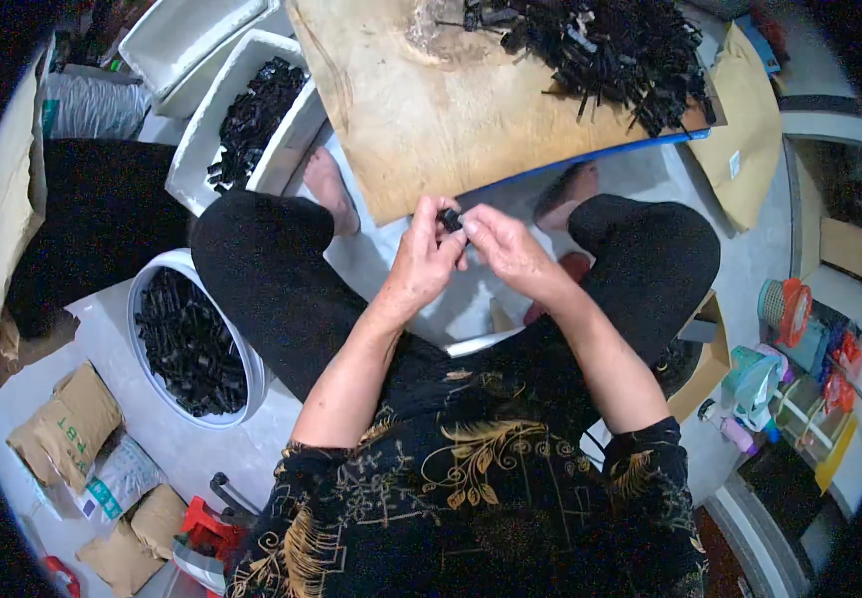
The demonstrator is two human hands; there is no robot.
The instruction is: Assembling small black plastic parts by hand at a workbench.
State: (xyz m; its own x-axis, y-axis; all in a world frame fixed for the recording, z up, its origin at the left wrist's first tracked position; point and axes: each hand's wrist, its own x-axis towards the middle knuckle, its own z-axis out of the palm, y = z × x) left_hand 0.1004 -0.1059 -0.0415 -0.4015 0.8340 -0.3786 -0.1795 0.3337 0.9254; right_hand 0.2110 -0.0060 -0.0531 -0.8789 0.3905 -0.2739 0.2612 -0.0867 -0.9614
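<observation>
Pinched by left hand (425, 251) and right hand (513, 255): one small black part (449, 220). Beyond: one board (431, 130), black pieces (630, 65) heaped atop.

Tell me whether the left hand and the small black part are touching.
Touching. The head view shows the left hand with its fingers closed on the small black part, no gap between.

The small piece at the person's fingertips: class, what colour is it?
The small piece is black, seen best in the head view.
</observation>
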